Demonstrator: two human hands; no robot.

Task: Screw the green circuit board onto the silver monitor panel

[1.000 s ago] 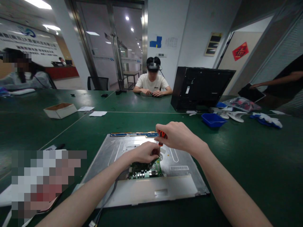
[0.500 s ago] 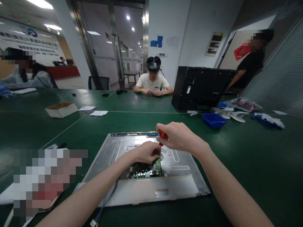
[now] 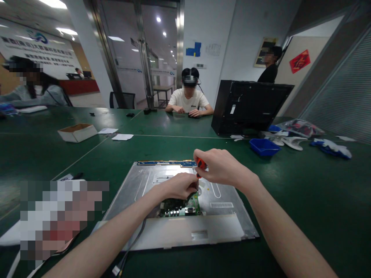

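Observation:
My right hand (image 3: pixel 216 166) is closed round the red and black handle of a screwdriver (image 3: pixel 201 164), which it holds upright, shaft down. Just below, my left hand (image 3: pixel 182 186) has its fingers pinched together beside the lower end of the shaft; what lies between the fingertips is hidden. Both hands are over a green circuit board (image 3: pixel 181 210), partly covered by my left hand. This board sits on the metal back of a display panel (image 3: pixel 226 227), lying flat on the table. A blue circuit strip (image 3: pixel 159 163) runs along the panel's far edge.
Dark cables (image 3: pixel 135 241) trail off the panel's near left side. On the green table (image 3: pixel 304 193) stand a black monitor (image 3: pixel 249 106), a blue tray (image 3: pixel 264 147), gloves (image 3: pixel 332 149) and an open white box (image 3: pixel 78 134). One co-worker (image 3: pixel 189 98) sits opposite, another at far left.
Both hands keep nearly the same place on the board and screwdriver. The view has shifted slightly. The person at the right has moved left, behind the monitor.

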